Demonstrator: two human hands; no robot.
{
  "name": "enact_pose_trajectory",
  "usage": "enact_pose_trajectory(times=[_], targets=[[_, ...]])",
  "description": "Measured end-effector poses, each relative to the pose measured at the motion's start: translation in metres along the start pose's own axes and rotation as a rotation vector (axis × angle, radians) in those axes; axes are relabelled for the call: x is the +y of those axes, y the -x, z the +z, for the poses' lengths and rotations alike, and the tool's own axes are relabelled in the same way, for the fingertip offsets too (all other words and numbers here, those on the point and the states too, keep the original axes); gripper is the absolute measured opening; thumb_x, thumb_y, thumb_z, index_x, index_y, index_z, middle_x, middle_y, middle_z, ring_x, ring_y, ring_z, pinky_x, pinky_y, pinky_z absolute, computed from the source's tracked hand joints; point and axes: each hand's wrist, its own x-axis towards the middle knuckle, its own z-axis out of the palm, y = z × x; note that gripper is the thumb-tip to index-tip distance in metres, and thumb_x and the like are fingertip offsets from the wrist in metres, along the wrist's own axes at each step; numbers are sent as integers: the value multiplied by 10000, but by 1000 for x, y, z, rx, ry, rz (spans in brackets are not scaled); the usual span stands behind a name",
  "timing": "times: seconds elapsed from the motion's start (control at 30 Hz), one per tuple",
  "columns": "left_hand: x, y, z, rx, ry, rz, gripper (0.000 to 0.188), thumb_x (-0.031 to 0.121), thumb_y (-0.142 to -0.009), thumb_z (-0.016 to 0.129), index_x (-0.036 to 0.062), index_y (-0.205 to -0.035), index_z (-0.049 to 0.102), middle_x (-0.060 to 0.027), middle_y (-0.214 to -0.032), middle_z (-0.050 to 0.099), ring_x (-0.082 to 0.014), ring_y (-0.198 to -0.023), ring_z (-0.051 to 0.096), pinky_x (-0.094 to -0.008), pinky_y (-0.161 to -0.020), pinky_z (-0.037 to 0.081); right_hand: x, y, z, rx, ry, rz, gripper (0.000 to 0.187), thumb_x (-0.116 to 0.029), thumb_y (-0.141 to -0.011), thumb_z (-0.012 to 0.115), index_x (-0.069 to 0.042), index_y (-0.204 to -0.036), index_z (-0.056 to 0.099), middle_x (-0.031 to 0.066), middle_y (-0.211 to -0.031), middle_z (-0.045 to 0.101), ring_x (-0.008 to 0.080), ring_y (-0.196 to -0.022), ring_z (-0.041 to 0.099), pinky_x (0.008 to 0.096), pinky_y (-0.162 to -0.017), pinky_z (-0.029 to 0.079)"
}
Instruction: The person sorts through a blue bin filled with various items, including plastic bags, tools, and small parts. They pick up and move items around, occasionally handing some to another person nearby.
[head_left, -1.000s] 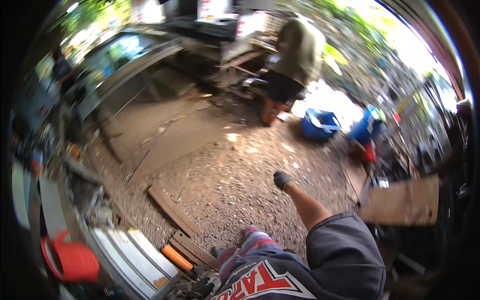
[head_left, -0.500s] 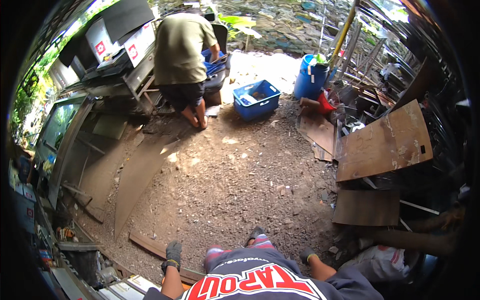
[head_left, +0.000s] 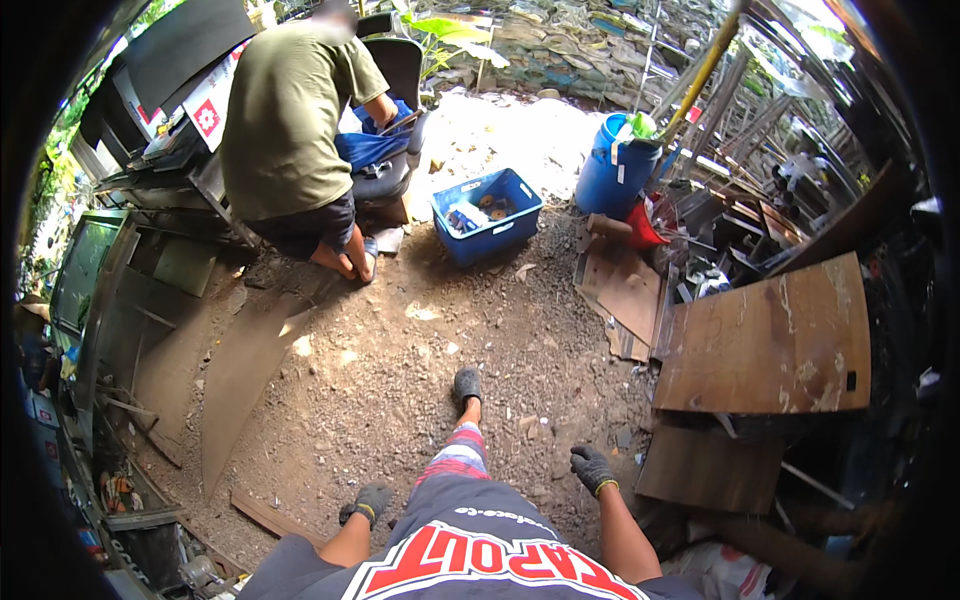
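My left hand (head_left: 367,502), in a dark grey work glove, hangs low over the gravel ground. It holds nothing, and its thumb stands off from loosely bent fingers. Out to the right, my right hand (head_left: 592,469) wears a matching glove with a yellowish cuff. That hand is empty too, its fingers relaxed and partly spread. A brown plank (head_left: 262,516) lies on the ground beside my left hand. Nearest to my right hand is a dark flat board (head_left: 712,466) on the ground. My one visible foot, in a dark clog (head_left: 466,386), is set forward.
Ahead stands a blue crate (head_left: 487,224) with small items inside. At the left, another person (head_left: 290,125) bends over a black chair (head_left: 388,180) holding blue cloth. A blue barrel (head_left: 612,170), a red container (head_left: 645,226), a wooden panel (head_left: 770,340) and scrap line the right side.
I have moved forward; the crate and barrel appear nearer. One foot has come forward, and my right hand has swung ahead. The other person has straightened slightly.
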Motion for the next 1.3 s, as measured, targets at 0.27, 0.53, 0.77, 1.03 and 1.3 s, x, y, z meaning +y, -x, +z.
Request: enact_pose_trajectory(times=[0.27,0.53,0.77,1.03,1.3], targets=[[317,-188,-142,120,296,104,418,314,-969,635,7,-1244,703,-193,-1208,738,-283,-1118,701,-363,-995,527,-75,-143,-113,-158,27,280,418,-185,-899,629,7,-1265,691,93,-872,714,196,-664,685,328,-556,535],[483,-342,-189,164,450,141,397,255,-938,708,3,-1245,701,-164,-1176,743,-249,-1083,689,-355,-979,525,-158,-335,-174,-197,8,317,401,-186,-919,617,10,-1263,676,114,-910,722,206,-710,692,346,-616,554],[440,-510,-110,203,1294,-215,464,259,-961,709,55,-1372,638,-107,-1251,718,-246,-1125,667,-345,-958,530,-213,-592,-221,-409,558,-260,412,-324,-923,607,-86,-1240,721,204,-1090,754,369,-895,746,475,-816,580],[578,-637,-104,292,869,-150,545,161,-968,699,-31,-1441,510,-173,-1312,652,-216,-1127,614,-369,-1008,494,-367,-773,-224,-285,587,-290,306,-255,-925,613,-96,-1166,714,225,-1152,712,417,-1119,660,481,-973,526],[580,-825,-122,390,746,-403,882,242,-891,776,32,-1600,293,-276,-1562,460,-353,-1433,475,-419,-1176,383,-405,-882,-110,-373,758,-520,390,-105,-827,644,-81,-1216,657,207,-1237,653,426,-1175,613,504,-1003,493]])
